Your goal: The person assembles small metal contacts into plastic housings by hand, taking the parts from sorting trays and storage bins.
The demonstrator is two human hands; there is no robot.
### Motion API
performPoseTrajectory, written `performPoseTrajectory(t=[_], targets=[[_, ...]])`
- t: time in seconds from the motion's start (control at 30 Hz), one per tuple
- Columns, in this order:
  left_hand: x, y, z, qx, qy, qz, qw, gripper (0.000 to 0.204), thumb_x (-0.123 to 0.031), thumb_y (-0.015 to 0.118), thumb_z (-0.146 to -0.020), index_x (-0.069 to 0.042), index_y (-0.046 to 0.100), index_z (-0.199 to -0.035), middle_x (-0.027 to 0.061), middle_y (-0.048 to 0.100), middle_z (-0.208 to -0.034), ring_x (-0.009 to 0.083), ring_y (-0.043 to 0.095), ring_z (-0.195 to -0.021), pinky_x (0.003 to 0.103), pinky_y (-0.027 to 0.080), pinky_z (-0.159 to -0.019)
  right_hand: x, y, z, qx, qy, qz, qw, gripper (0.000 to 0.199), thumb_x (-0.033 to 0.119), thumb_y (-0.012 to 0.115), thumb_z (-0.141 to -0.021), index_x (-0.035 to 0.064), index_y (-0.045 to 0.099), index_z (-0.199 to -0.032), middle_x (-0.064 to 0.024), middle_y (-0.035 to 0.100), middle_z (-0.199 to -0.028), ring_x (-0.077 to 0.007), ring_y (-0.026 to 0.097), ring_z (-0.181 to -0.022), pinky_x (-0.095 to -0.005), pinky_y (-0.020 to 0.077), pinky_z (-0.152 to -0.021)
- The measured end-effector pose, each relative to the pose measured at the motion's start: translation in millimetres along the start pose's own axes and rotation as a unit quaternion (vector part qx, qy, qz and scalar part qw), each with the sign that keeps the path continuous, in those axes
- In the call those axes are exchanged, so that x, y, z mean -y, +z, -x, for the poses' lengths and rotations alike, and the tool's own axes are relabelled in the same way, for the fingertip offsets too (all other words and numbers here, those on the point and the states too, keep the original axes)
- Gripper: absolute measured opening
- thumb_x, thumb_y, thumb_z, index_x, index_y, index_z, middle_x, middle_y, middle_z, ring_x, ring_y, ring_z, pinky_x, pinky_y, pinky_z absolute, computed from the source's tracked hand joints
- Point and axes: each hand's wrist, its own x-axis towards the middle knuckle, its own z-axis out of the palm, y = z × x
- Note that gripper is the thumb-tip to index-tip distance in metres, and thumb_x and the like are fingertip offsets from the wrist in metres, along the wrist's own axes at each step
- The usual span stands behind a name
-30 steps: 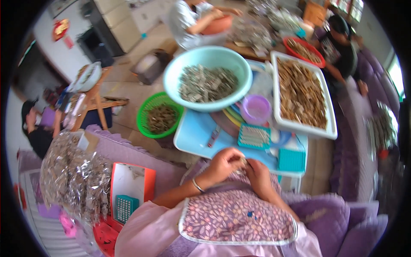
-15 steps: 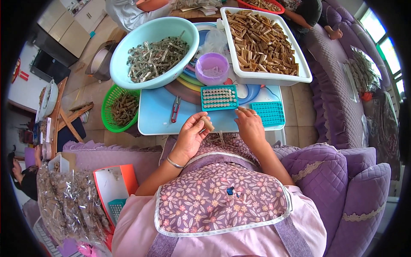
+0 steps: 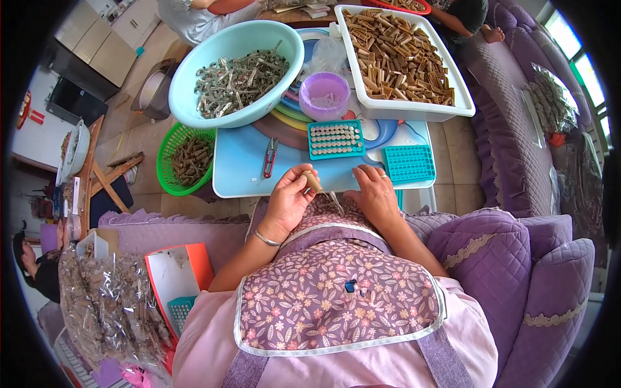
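Note:
My left hand (image 3: pixel 289 202) is closed in a pinch round a short brown roll (image 3: pixel 312 182), just off the table's near edge. To its right, my right hand (image 3: pixel 376 196) is at the edge with its fingers stretched out and nothing visible in them. A thin, shiny clear strip (image 3: pixel 336 203) lies between the hands, over the patterned apron (image 3: pixel 336 291). Beyond them, a teal tray (image 3: pixel 336 156) holds rows of upright rolls with pale round ends. A second teal tray (image 3: pixel 409 163), with rows of bare holes, lies near my right hand.
Red-handled thread snips (image 3: pixel 270 158) lie on the blue table (image 3: pixel 242 174). Behind are a purple bowl (image 3: pixel 325 86), a light-blue basin (image 3: pixel 184 103) of wrapped pieces and a white bin (image 3: pixel 414 111) of brown pieces. A green basket (image 3: pixel 169 161) stands left. Other people sit at the far side.
My right hand has drawn back slightly from beside the filled tray toward the table's edge. The brown roll in my left hand has turned more upright. The view has shifted a little.

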Motion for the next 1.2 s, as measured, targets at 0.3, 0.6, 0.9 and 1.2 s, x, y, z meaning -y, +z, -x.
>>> performPoseTrajectory(t=[0.3, 0.6, 0.9, 1.2], targets=[[-4.9, -2.0, 4.7, -0.006, -0.017, 0.039, 0.999, 0.025, -0.01, 0.055, -0.094, -0.007, 0.058, -0.118, 0.0083, 0.061, -0.113, 0.0175, 0.059, -0.102, 0.03, 0.047, -0.088, -8.9, 18.5, 11.9, -0.002, -0.09, -0.015, 0.996, 0.014, 0.005, 0.06, -0.073, 0.0074, 0.063, -0.087, -0.0086, 0.058, -0.082, -0.0304, 0.057, -0.086, -0.0408, 0.0472, -0.074], [-9.2, 17.3, 13.1, 0.045, -0.03, -0.012, 0.998, 0.024, -0.01, 0.055, -0.095, -0.005, 0.053, -0.118, 0.0103, 0.061, -0.114, 0.0196, 0.059, -0.103, 0.031, 0.049, -0.09, 39.9, -5.6, -21.8, -0.06, 0.043, -0.542, 0.837, 0.01, 0.002, 0.068, -0.085, 0.0039, 0.06, -0.092, -0.0096, 0.057, -0.108, -0.0172, 0.056, -0.103, -0.0274, 0.0485, -0.083], [-6.9, 25.7, 13.2, 0.07, -0.037, -0.049, 0.996, 0.024, -0.013, 0.055, -0.095, -0.004, 0.053, -0.117, 0.0056, 0.061, -0.107, 0.0149, 0.06, -0.098, 0.03, 0.049, -0.082, 38.1, 5.1, -27.1, -0.021, 0.091, -0.581, 0.809, 0.01, 0.003, 0.069, -0.083, 0.0033, 0.062, -0.089, -0.0072, 0.054, -0.106, -0.0154, 0.055, -0.098, -0.026, 0.0492, -0.079], [-3.4, 23.6, 10.2, 0.059, -0.025, -0.036, 0.997, 0.023, -0.013, 0.057, -0.095, -0.003, 0.055, -0.115, 0.0069, 0.062, -0.106, 0.0148, 0.06, -0.096, 0.029, 0.05, -0.086, 32.8, -7.7, -35.4, 0.05, 0.08, -0.56, 0.823, 0.012, 0.001, 0.072, -0.079, 0.003, 0.065, -0.088, -0.0086, 0.058, -0.108, -0.0179, 0.058, -0.099, -0.0277, 0.05, -0.08]])
